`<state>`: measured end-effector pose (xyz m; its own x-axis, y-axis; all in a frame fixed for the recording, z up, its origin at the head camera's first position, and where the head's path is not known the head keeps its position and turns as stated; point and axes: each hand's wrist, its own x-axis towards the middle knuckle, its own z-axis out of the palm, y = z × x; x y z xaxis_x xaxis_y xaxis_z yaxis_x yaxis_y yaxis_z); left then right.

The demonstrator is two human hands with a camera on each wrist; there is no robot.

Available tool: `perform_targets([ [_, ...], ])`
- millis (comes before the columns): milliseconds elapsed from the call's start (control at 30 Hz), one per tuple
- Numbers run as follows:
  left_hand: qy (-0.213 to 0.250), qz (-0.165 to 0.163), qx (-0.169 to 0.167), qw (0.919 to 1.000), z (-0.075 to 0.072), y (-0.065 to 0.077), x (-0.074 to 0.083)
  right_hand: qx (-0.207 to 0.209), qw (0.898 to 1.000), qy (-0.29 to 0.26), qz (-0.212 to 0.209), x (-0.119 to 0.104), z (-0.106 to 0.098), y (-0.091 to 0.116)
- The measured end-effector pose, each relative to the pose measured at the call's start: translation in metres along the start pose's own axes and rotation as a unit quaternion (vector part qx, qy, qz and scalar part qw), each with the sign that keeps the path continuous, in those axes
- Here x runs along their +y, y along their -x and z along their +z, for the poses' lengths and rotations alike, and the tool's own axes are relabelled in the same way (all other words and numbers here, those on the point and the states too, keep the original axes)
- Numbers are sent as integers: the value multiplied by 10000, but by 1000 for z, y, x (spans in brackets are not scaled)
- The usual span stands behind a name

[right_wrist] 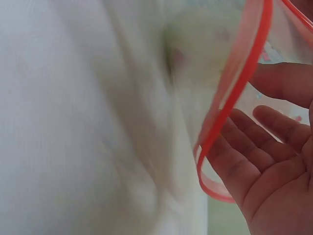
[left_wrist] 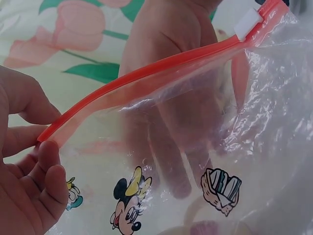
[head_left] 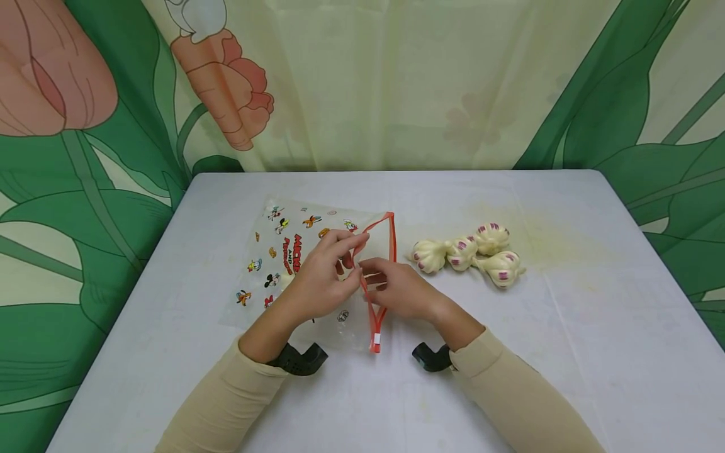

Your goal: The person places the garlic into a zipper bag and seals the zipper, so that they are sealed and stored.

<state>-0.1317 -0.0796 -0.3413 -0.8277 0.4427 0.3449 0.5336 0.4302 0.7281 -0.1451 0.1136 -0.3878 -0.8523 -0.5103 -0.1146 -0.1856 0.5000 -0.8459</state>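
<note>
A clear plastic slider bag (head_left: pixel 325 330) printed with cartoon figures lies on the table, its red-edged mouth (head_left: pixel 393 239) spread apart. My left hand (head_left: pixel 325 277) pinches one red rim of that mouth between thumb and fingers, as the left wrist view also shows. At the opening, my right hand (head_left: pixel 402 286) reaches in with loosely extended fingers, seen through the plastic in the left wrist view. A white slider (left_wrist: pixel 248 23) sits at the end of the red strip. Behind the plastic, a blurred pale round shape (right_wrist: pixel 200 49) shows in the right wrist view.
Several garlic bulbs (head_left: pixel 461 253) with purple patches lie clustered right of the bag. They rest on a table with a white cover (head_left: pixel 566 352). A curtain printed with flowers and leaves (head_left: pixel 396 82) hangs behind the far edge.
</note>
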Motion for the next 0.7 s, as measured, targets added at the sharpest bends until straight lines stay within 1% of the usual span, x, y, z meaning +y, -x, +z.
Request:
perform_targets([
  [167,-26,-20,3,10000,0,0,0,110,9998,-105,-140,3,-12,10],
  [267,-30,-15,-12,10000,0,0,1,275,9993,-91,-222,4,-21,18],
  [400,-17,-50,-43,10000,0,0,2,582,9978,209,-223,5,-36,29],
  [533,3,-79,-49,10000,0,0,2,915,9940,597,-21,5,-50,39],
  [700,54,-42,-25,10000,0,1,1,1286,9883,821,61,5,-66,48],
])
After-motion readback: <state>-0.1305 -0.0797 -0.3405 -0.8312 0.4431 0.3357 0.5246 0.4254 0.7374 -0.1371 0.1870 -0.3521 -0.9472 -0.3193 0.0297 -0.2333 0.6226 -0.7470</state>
